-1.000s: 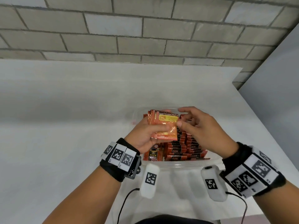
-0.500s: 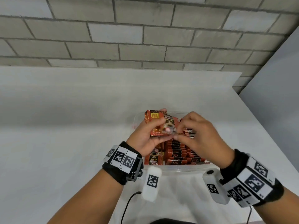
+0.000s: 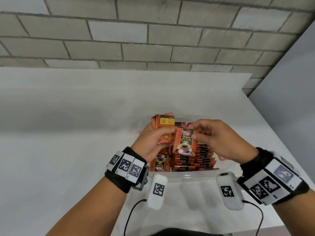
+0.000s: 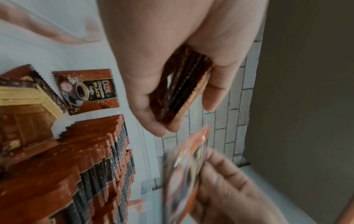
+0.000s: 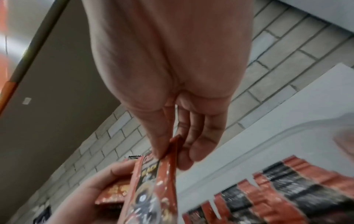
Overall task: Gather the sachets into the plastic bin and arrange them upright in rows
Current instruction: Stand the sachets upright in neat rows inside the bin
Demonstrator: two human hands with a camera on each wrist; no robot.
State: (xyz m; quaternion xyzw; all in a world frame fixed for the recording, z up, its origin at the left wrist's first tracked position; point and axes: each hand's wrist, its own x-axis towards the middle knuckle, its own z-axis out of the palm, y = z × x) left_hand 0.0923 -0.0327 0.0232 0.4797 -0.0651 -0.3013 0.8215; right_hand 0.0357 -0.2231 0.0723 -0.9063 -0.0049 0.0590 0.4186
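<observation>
Since a second ago our right hand (image 3: 219, 140) has drawn one D2X Black coffee sachet (image 3: 184, 142) off the stack (image 3: 163, 128) our left hand (image 3: 153, 140) grips, pinching it above the plastic bin (image 3: 187, 175). Left wrist: the pinched sachet blurs. Right wrist: thumb and fingers (image 5: 199, 145) pinch its top; upright rows (image 5: 287, 189) blur below.

White table (image 3: 68, 133) under my arms, matte, back edge against grey block wall (image 3: 153, 40). Only thing I see resting on it: clear plastic bin (image 3: 187, 175), toward table's right side, just ahead of my wrists. Bin's right rim close to table's right edge; broad bare tabletop left of bin and beyond it up to wall. Near wall of bin faces me; strip of tabletop between it and table's front edge, where my wrist-camera cables (image 3: 131, 212) hang.
</observation>
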